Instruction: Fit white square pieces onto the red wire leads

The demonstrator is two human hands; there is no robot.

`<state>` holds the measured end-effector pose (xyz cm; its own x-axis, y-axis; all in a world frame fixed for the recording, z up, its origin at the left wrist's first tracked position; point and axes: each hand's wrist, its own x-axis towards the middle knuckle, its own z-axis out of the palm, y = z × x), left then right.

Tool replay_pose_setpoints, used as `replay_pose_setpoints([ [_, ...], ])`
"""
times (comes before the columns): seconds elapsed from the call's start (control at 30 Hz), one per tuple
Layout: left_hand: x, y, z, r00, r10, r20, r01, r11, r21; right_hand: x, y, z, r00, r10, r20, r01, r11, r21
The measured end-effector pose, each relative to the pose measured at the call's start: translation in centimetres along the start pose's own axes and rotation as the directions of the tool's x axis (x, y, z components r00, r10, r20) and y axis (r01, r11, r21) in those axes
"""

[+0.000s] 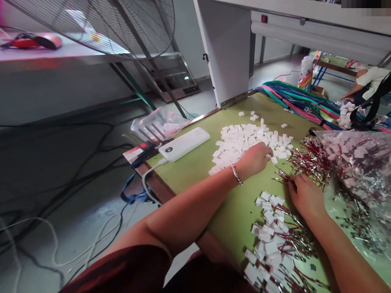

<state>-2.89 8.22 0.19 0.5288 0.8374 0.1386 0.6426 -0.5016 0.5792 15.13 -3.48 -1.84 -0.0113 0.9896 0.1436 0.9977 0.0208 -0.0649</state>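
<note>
My left hand (256, 158), a bracelet on its wrist, is at the near right edge of a heap of small white plastic connector housings (235, 142). Its fingers are curled together; what lies between the fingertips is hidden. My right hand (306, 196) is closed around a few short dark-red wires with metal terminals (281, 176), their ends pointing left toward my left hand. Just beyond it lies a pile of similar red wires (311, 162). Nearer to me is a stack of wires with white housings on their ends (271, 234).
A clear bag of white housings (360, 154) lies at the right. Bundled green, blue and pink cables (287, 97) cross the far edge. A white power bank (185, 144) with a cable sits at the left edge. A fan (128, 28) stands beyond. Another person (366, 83) is at far right.
</note>
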Motion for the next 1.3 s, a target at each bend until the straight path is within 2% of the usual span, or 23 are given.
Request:
replay_pose_setpoints([
  [0.07,-0.2,0.6,-0.5,1.000,-0.019,0.013,0.021,0.978,-0.207,0.0,0.4,0.0,0.999,-0.001,-0.034,0.003,0.998,0.056],
  [0.13,-0.4,1.2,-0.8,0.993,-0.062,0.100,0.099,0.901,-0.422,0.0,0.9,-0.1,0.997,0.014,-0.076,-0.004,0.991,0.133],
  [0.23,-0.7,1.9,-1.1,0.968,-0.116,0.220,0.227,0.779,-0.584,0.1,1.4,-0.2,0.996,0.040,-0.084,-0.025,0.985,0.173],
  [0.4,-0.7,2.1,-1.1,0.959,-0.150,0.242,0.271,0.742,-0.614,-0.1,0.8,-0.1,0.999,0.049,0.024,-0.050,0.997,0.054],
  [0.57,-0.7,2.1,-1.0,0.952,-0.158,0.263,0.293,0.721,-0.628,0.0,0.3,-0.1,0.998,0.057,0.024,-0.058,0.997,0.047],
  [0.67,-0.8,2.2,-0.9,0.945,-0.140,0.295,0.311,0.666,-0.678,0.3,0.8,0.1,0.998,0.070,-0.007,-0.067,0.978,0.199],
  [0.8,-0.8,1.8,-0.6,0.930,-0.094,0.355,0.350,0.522,-0.778,0.3,1.8,0.0,0.990,0.118,-0.072,-0.073,0.888,0.455],
  [0.93,-0.7,1.5,0.1,0.899,-0.108,0.424,0.430,0.397,-0.811,-0.2,1.7,-1.0,0.973,0.201,-0.110,-0.102,0.810,0.578],
  [1.13,-1.0,1.9,0.6,0.880,-0.059,0.472,0.466,0.306,-0.830,-0.8,0.5,-1.6,0.976,0.067,-0.206,0.039,0.880,0.473],
  [1.3,-1.1,2.0,0.6,0.878,-0.050,0.475,0.461,0.351,-0.815,-0.9,0.7,-1.3,0.978,-0.001,-0.208,0.083,0.919,0.385],
])
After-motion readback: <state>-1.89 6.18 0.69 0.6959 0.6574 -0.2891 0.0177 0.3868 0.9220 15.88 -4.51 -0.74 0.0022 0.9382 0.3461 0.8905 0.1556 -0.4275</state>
